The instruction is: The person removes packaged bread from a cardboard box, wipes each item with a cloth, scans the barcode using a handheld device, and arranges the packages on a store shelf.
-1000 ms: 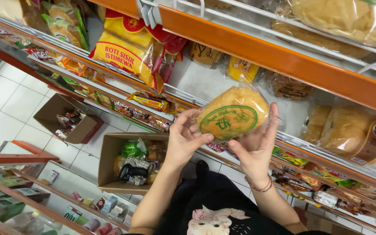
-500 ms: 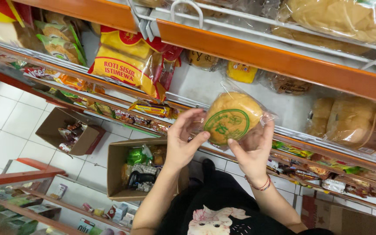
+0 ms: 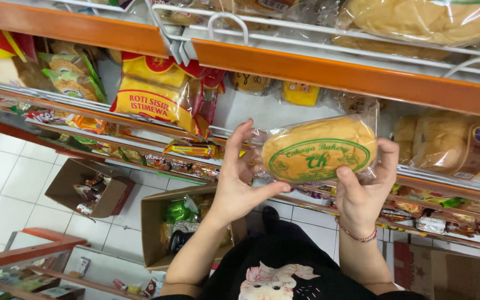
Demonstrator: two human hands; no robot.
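I hold a round bread bun in a clear plastic bag (image 3: 319, 149), printed with a green oval, up in front of a shop shelf. My left hand (image 3: 239, 180) grips the bag's left end with thumb under it and fingers spread. My right hand (image 3: 362, 191), with a bead bracelet on the wrist, clasps the right end and underside. The bun sits level with the white shelf (image 3: 262, 108) behind it, between an orange-edged shelf (image 3: 329, 72) above and snack rows below.
A yellow and red bread bag (image 3: 156, 94) stands left on the shelf; another bagged loaf (image 3: 445, 141) lies right. Two open cardboard boxes (image 3: 87, 186) (image 3: 154, 233) with goods sit on the white tiled floor. A low orange rack (image 3: 34, 261) is at bottom left.
The bagged bun has turned from tilted to lying horizontal and moved slightly right. Both hands stayed on it; the view shifted a little down the shelves.
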